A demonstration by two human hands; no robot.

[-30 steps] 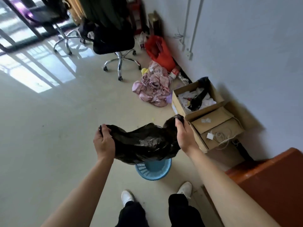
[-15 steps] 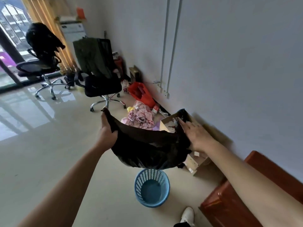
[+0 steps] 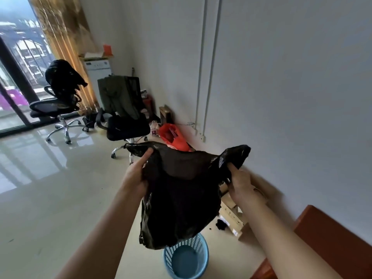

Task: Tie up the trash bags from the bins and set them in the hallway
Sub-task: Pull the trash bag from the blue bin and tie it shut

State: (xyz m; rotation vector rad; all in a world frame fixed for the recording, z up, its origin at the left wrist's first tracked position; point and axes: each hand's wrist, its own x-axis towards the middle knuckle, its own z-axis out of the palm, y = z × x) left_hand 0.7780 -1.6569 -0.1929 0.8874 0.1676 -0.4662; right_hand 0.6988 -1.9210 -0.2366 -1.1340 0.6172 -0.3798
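A black trash bag (image 3: 181, 198) hangs in the air in front of me, clear of the blue plastic bin (image 3: 186, 258) that stands on the floor below it. My left hand (image 3: 135, 174) grips the bag's left top corner, thumb on the outside. My right hand (image 3: 238, 183) grips the right top corner, which sticks up above my fingers. The mouth of the bag is stretched between both hands. The bin looks bare inside.
A cardboard box (image 3: 235, 214) lies by the wall behind the bag. A red bag (image 3: 173, 137) sits further along the wall. Two office chairs (image 3: 124, 121) stand on the glossy floor. An orange-brown piece of furniture (image 3: 330, 242) is at the lower right.
Both hands have lifted the bag higher and out of the bin, and it now hangs longer below them. My view has tilted up toward the wall and chairs.
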